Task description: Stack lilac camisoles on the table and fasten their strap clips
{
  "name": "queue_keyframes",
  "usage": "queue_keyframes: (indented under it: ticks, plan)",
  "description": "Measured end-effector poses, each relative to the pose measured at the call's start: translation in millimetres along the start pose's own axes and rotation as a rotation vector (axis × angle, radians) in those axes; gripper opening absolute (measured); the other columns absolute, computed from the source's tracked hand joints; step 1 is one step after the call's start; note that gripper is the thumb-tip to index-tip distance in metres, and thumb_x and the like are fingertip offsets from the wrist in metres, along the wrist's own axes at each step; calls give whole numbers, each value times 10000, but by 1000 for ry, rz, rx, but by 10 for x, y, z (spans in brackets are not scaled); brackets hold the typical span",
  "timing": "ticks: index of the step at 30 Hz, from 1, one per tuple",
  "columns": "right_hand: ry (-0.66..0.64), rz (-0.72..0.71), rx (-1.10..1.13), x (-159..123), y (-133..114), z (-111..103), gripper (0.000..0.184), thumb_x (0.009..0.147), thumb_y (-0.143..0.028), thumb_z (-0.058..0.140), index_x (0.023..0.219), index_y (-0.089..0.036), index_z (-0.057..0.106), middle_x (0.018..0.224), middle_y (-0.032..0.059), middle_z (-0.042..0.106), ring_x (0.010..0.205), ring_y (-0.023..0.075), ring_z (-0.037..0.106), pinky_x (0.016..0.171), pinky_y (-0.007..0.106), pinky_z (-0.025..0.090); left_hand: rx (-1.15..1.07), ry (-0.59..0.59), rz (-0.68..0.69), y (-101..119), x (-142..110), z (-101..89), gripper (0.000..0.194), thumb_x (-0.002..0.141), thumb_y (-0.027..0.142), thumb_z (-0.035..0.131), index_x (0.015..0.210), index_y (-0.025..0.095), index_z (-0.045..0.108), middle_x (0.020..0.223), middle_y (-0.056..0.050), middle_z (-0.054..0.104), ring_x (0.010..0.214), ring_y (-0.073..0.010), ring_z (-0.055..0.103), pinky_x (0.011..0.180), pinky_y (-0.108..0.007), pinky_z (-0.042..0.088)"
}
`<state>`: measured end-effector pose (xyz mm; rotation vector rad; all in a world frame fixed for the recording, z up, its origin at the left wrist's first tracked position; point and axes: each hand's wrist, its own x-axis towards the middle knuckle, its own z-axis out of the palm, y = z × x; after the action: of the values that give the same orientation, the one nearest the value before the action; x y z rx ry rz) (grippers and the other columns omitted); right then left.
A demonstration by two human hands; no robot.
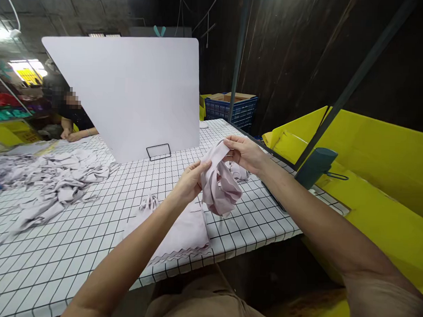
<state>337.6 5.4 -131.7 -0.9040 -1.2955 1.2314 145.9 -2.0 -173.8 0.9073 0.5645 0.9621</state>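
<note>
Between my two hands, above the table's front part, hangs a pale pinkish-grey piece of fabric, bunched and folded over at its lower end. My left hand pinches its left edge between thumb and fingers. At the upper right edge, my right hand grips it with bent fingers. Below my left forearm lies a folded stack of similar cloth with wavy edges, partly hidden by the arm. A small heap of the same fabric rests behind the held piece.
A white board stands on the grid-patterned table. Loose fabric is piled at the left, near another person. To the right are a dark green container and yellow panels. Blue crates stand behind.
</note>
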Motion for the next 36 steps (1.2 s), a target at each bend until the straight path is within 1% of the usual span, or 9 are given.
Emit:
queue_keyframes:
  ticks: [3, 6, 10, 13, 15, 19, 23, 29, 36]
  plan:
    - [38, -157, -207, -111, 153, -37, 442, 847, -402, 736, 1218, -236, 563, 1088, 43, 665, 961, 177, 654, 852, 370, 570, -21, 36, -2, 61, 23, 39, 170, 858, 270, 746, 951, 149, 670, 750, -38, 724, 642, -168, 700, 654, -302, 581]
    - [-150, -171, -331, -215, 370, -45, 805, 764, -392, 811, 1463, -295, 424, 1336, 93, 600, 1174, 222, 599, 959, 431, 541, 42, 3, -37, 121, 44, 46, 209, 871, 333, 733, 867, 146, 639, 688, -32, 682, 555, -138, 638, 572, -272, 527]
    - [-243, 40, -150, -229, 529, -43, 464, 773, -496, 794, 1087, -170, 693, 899, 53, 706, 818, 180, 679, 752, 341, 578, 320, -137, -82, 194, 51, -46, 207, 776, 267, 804, 779, 147, 636, 643, 6, 589, 491, -68, 471, 496, -238, 379]
    - [-192, 170, -3, -153, 428, -67, 388, 782, -521, 779, 889, -162, 679, 712, 20, 647, 642, 173, 651, 592, 318, 561, 632, -82, 23, 234, 42, -170, 208, 708, 114, 791, 868, 161, 667, 712, 15, 608, 531, -66, 484, 525, -240, 380]
    - [-193, 187, 35, -67, 322, -77, 365, 807, -519, 750, 874, -172, 657, 683, 13, 618, 618, 185, 643, 589, 350, 570, 663, -70, 31, 229, 38, -226, 163, 768, 165, 758, 903, 163, 668, 727, -3, 643, 557, -95, 552, 564, -261, 453]
    - [57, -109, -279, 70, 242, -72, 297, 830, -460, 738, 847, -191, 615, 761, 10, 609, 667, 154, 587, 676, 335, 544, 309, -214, -136, 149, 48, -189, 251, 906, 366, 662, 949, 122, 699, 854, -130, 749, 796, -229, 720, 790, -405, 584]
    - [316, -358, -551, -96, 348, -29, 350, 928, -517, 608, 789, -196, 610, 737, 19, 624, 689, 149, 566, 681, 307, 470, 65, -147, -103, 78, 85, -111, 302, 946, 340, 601, 1089, 107, 729, 1122, -162, 747, 1102, -269, 687, 992, -411, 541]
    - [-19, -141, -554, -389, 622, 155, 332, 745, -478, 793, 881, -193, 689, 816, 27, 670, 755, 172, 580, 711, 324, 456, 68, -124, -63, 14, 151, -191, 374, 919, 368, 656, 1208, 133, 686, 1115, -141, 731, 1073, -271, 681, 944, -396, 538]
    - [-34, 68, -60, -256, 620, 47, 364, 693, -457, 830, 790, -190, 603, 755, -12, 612, 656, 121, 535, 576, 259, 408, 563, -55, 80, 35, 79, -355, 160, 714, 160, 694, 871, 133, 710, 751, -27, 676, 640, -130, 611, 588, -260, 466]
